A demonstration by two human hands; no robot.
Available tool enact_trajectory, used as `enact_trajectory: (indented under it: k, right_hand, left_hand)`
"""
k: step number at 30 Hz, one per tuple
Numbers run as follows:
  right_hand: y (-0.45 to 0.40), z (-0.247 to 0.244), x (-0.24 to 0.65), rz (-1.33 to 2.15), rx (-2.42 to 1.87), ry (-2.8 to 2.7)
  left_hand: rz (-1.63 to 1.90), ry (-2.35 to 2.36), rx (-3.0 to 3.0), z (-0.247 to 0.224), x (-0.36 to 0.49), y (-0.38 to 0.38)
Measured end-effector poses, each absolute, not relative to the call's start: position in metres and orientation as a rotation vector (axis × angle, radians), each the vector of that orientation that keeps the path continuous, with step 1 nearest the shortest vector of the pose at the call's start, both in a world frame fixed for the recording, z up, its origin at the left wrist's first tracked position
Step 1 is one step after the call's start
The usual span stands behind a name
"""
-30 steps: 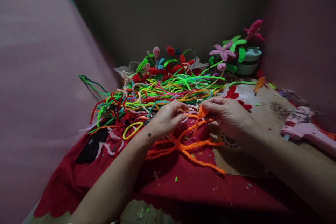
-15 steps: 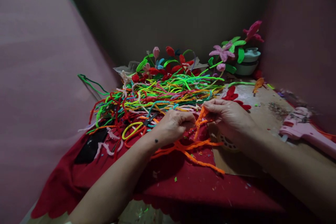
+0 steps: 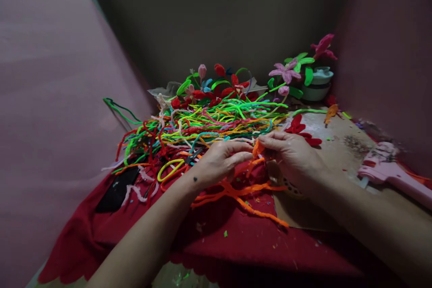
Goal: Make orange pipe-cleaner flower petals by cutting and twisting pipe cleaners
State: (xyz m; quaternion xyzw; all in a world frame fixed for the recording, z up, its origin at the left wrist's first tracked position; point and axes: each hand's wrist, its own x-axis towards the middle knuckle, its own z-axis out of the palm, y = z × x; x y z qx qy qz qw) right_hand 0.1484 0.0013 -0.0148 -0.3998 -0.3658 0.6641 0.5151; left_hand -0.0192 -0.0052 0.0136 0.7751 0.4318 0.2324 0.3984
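Both hands meet over the red cloth around a folded orange pipe cleaner (image 3: 258,148). My right hand (image 3: 286,150) pinches its upper part between thumb and fingers. From the other side, my left hand (image 3: 224,159) closes thumb and fingers on its left edge; the exact contact is partly hidden. Below the hands lie more orange pipe cleaners (image 3: 232,190), crossed and spread on the cloth. Scissors with a yellow handle (image 3: 170,168) rest left of my left hand. A red fuzzy flower piece (image 3: 302,130) lies just beyond my right hand.
A large heap of coloured pipe cleaners (image 3: 216,119) covers the middle, with finished fuzzy flowers (image 3: 219,83) behind it. At right, a pink glue gun (image 3: 388,171) lies on a cardboard sheet (image 3: 324,207). A dark flat object (image 3: 116,193) sits at left; a pale pot (image 3: 317,85) stands at back right.
My left hand has turned, its fingers now reaching out toward the orange pipe cleaner rather than curled in. The held piece's long hanging end now shows less.
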Motion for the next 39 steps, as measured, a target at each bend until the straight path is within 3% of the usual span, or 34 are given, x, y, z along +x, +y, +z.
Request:
enact_trajectory:
  k: [10,17,27,31,39]
  right_hand:
    - [-0.011,-0.016,0.137,1.844,-0.683,-0.945]
    - [-0.017,-0.008,0.139,1.769,-0.797,-1.102]
    - [-0.02,-0.008,0.139,1.687,-0.828,-1.436]
    - [-0.019,-0.015,0.14,1.706,-0.841,-1.414]
    - [-0.022,-0.007,0.135,1.75,-0.959,-1.363]
  left_hand:
    - [0.795,1.193,1.453,0.015,-0.009,-0.013]
    - [0.992,1.116,1.381,0.023,-0.021,-0.007]
    - [0.971,0.941,1.278,0.013,-0.021,-0.004]
    - [0.957,1.01,1.487,0.016,-0.021,-0.007]
    - [0.94,1.172,2.465,0.019,-0.024,-0.012]
